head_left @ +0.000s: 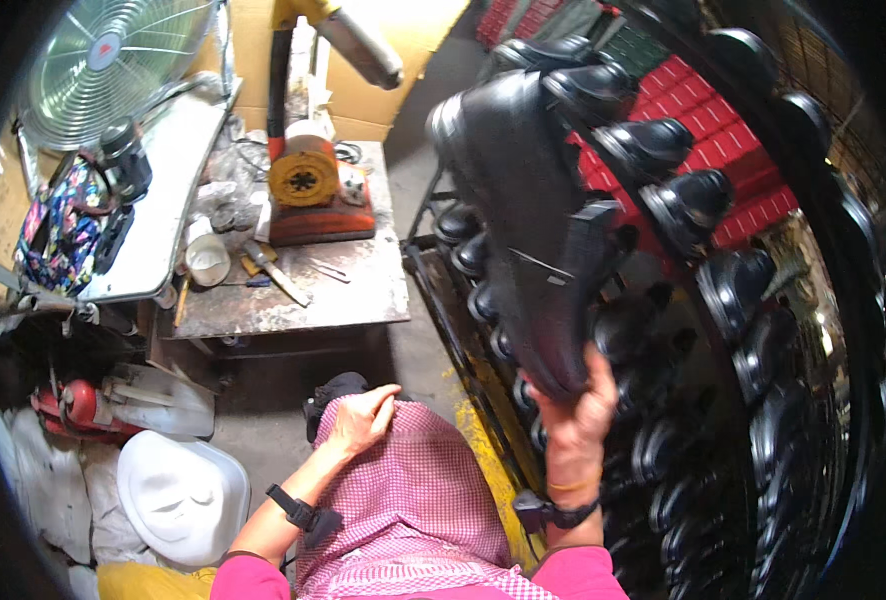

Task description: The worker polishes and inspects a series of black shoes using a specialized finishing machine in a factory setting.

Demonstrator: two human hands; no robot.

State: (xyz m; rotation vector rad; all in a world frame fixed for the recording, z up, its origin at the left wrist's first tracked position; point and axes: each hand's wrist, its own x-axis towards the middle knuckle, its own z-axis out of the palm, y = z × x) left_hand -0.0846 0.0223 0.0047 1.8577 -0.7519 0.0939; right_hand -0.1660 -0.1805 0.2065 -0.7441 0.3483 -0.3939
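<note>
The right hand (580, 415) was raised in front of the person and gripped a black shoe (528, 240) by its heel end, fingers curled around the back, so that the shoe pointed up and away with its sole side turned toward the camera and its toe near the top of the view. A thin light thread or mark crossed the sole near a blocky heel piece. The shoe was held just in front of a metal rack (443, 300) that stood at the person's right and carried rows of other black shoes (688, 205), their toes sticking outward; behind the upper rows showed red crates (733, 140). The left hand (361, 418) held nothing: it rested, loosely open with the fingers slightly bent, on the pink checked apron (413, 500) over the person's lap, well apart from the shoe. Each wrist wore a dark strap. Ahead and to the left stood a worn workbench (293, 295) with an orange machine (313, 190), a knife (275, 272) and a small white cup (208, 258) on it. Farther left, a pale fan (113, 65) stood above a flowered bag (63, 225). On the floor at the lower left lay a white hat (183, 495), and near it a red fire extinguisher (73, 405).
</note>
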